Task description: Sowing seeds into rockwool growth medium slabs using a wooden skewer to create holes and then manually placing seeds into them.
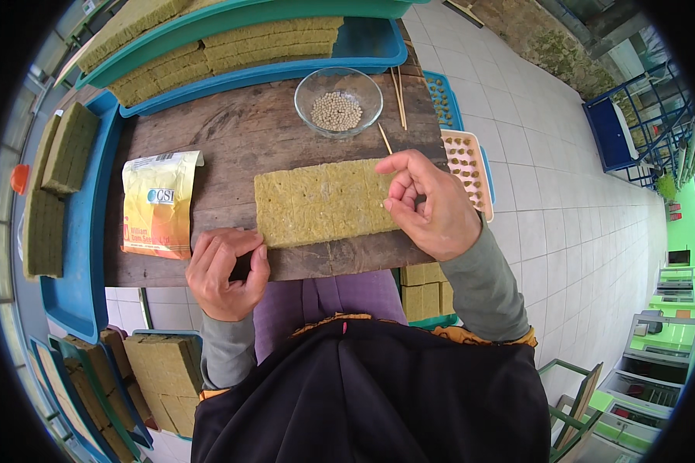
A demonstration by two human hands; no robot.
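A yellow-green rockwool slab point(324, 204) with rows of small holes in its top lies flat at the front of the wooden table. My left hand point(225, 270) is at its near left corner, thumb and index closed against the edge. Over the right end of the slab is my right hand point(431, 202), fingers curled. A thin wooden stick point(384, 137) juts out past its index finger; the rest is hidden by the hand. Just beyond the slab stands a clear glass bowl point(338, 100) partly filled with small, round, pale seeds point(336, 113).
A yellow-orange packet point(161, 202) lies left of the slab. Two wooden skewers point(399, 99) are right of the bowl. Blue trays point(77, 297) of rockwool border the table at left and back. Beyond its right edge sits a pale tray point(483, 174) of small plugs.
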